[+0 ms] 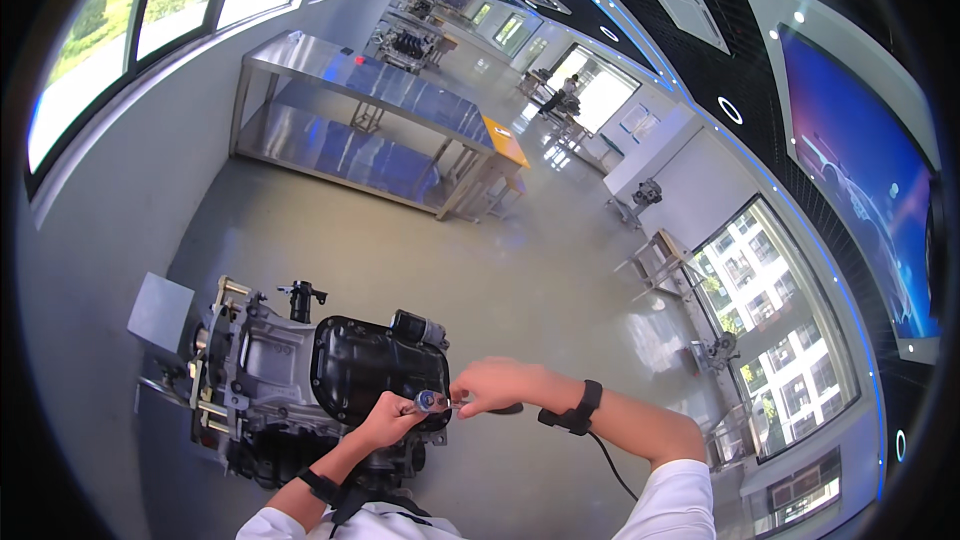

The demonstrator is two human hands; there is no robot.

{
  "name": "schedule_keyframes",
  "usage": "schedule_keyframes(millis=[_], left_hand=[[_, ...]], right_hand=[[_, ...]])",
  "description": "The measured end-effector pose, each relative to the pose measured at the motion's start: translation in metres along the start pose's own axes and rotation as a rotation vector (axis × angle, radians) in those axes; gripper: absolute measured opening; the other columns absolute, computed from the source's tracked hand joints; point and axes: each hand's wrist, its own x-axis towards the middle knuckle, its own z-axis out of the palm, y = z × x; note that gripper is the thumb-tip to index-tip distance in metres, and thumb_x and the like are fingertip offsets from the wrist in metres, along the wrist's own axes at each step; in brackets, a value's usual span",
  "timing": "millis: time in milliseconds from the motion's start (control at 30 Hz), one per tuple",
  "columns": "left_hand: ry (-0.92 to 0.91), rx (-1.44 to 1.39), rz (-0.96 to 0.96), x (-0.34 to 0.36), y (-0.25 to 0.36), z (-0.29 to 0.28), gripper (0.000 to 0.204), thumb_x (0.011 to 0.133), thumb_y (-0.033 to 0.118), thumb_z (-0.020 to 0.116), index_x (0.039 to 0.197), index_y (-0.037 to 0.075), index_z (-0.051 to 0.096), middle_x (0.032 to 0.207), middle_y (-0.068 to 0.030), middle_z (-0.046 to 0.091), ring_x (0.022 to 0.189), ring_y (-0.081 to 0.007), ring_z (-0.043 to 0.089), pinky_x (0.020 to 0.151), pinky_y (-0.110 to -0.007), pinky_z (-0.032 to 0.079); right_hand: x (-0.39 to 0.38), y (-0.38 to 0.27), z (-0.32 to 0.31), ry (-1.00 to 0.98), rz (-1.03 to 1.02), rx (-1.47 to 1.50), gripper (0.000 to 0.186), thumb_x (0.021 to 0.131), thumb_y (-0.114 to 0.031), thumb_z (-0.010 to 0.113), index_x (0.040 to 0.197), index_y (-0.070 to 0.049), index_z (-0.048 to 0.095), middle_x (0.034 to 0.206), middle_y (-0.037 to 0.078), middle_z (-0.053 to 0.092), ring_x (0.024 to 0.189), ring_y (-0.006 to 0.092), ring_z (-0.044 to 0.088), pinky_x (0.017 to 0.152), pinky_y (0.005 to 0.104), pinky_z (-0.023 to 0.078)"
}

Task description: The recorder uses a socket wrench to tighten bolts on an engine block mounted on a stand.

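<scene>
An engine (270,360) lies on a stand with its black oil pan (365,365) facing up. At the pan's right edge, my left hand (390,418) is closed on a silver hand tool with a round blue part (430,402). My right hand (490,385) is curled at the same tool from the right, its fingertips partly hidden; a dark handle-like piece (505,409) shows beneath it. Exactly what the tool is, I cannot tell.
A grey box (160,310) is at the stand's left. Beyond stand a long steel workbench (400,90) with a yellow board (505,140), more engines (400,45) on stands, and a distant person (568,90). A wall with windows runs along the left.
</scene>
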Motion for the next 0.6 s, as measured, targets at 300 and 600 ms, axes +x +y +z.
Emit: schedule_keyframes(millis=[300, 600], left_hand=[[0.039, -0.003, -0.026, -0.005, -0.005, -0.001, 0.036, 0.083, 0.015, 0.062, 0.058, -0.003, 0.045, 0.048, -0.0027, 0.031, 0.049, -0.0078, 0.028, 0.044, -0.031, 0.027], [0.087, 0.066, 0.175, 0.005, -0.006, 0.008, 0.034, 0.084, 0.021, 0.059, 0.062, -0.004, 0.051, 0.051, -0.0174, 0.042, 0.046, -0.0303, 0.035, 0.047, -0.039, 0.035]], right_hand=[[0.002, -0.015, 0.015, 0.272, 0.115, -0.399, 0.025, 0.084, -0.028, 0.057, 0.083, -0.005, 0.066, 0.081, 0.010, 0.066, 0.076, 0.0291, 0.064, 0.067, 0.0388, 0.049], [-0.019, -0.070, 0.058, -0.170, 0.261, 0.868, 0.045, 0.090, -0.043, 0.053, 0.083, -0.002, 0.068, 0.073, 0.005, 0.066, 0.068, 0.0179, 0.064, 0.064, 0.0313, 0.048]])
